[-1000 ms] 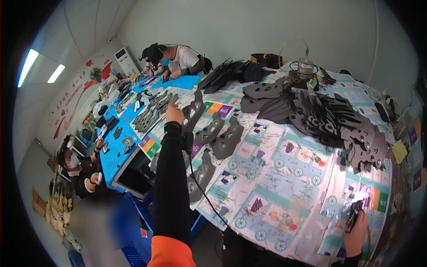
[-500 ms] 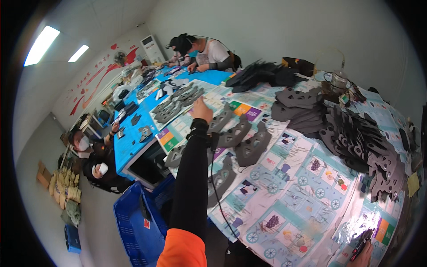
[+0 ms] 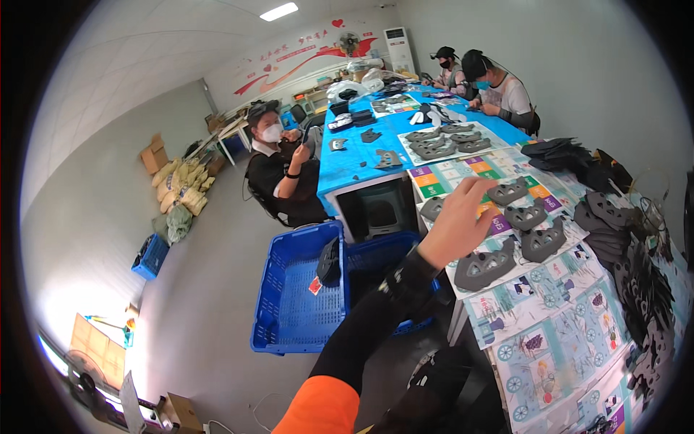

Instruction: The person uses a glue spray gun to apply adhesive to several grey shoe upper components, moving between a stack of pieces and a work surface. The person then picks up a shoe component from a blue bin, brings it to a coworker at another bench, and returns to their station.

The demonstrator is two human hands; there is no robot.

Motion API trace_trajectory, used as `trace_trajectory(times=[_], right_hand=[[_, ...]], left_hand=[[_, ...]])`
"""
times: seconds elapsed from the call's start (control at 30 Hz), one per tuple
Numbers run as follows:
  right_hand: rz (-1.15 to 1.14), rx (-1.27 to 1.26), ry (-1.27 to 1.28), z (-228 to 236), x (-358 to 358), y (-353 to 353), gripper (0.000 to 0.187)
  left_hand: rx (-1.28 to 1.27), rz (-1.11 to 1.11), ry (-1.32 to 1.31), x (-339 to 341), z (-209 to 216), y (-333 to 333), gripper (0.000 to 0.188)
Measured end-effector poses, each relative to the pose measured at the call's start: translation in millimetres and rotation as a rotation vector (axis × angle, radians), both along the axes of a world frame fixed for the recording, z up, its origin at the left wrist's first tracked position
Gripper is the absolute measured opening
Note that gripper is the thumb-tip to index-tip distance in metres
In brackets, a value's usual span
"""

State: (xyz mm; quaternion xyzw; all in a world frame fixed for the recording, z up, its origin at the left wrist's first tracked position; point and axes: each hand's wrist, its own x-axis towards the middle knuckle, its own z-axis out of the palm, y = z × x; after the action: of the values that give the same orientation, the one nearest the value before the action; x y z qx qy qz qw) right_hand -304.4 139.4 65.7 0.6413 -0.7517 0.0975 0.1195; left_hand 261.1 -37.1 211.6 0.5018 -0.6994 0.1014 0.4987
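Left hand (image 3: pixel 461 223) was empty, fingers spread and loosely bent, right by some grey cutout pieces (image 3: pixel 538 253) lying on the printed table cover (image 3: pixel 567 324). A dark pile (image 3: pixel 614 253) sat further right. Right hand was out of frame, so honestly couldn't tell its grip.

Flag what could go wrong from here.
1. The left hand is close beside separate grey perforated cut-outs; a low sweep might knock one off the patterned table cover.
2. The dark grey pile lies in overlapping layers, so a bump could make it slide.
3. The right hand is not visible, so a slip there might go unseen.
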Motion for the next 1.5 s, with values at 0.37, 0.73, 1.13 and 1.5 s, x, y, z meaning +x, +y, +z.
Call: trace_trajectory(times=[0.37, 0.73, 1.13, 1.5], right_hand=[[0.473, -0.283, -0.42, -8, 112, 24, 0.027], [0.438, -0.304, -0.49, -40, 112, 13, 0.026], [0.469, -0.304, -0.485, -35, 112, 11, 0.022], [0.498, -0.321, -0.455, -33, 119, 12, 0.019]], left_hand=[[-0.167, 0.74, -0.002, 57, -100, 139, 0.077], [-0.242, 0.955, -0.268, 133, -51, 213, 0.046], [0.361, 0.46, -0.002, 71, -144, 203, 0.019], [1.164, -0.056, -0.153, -56, -349, 153, 0.044]])
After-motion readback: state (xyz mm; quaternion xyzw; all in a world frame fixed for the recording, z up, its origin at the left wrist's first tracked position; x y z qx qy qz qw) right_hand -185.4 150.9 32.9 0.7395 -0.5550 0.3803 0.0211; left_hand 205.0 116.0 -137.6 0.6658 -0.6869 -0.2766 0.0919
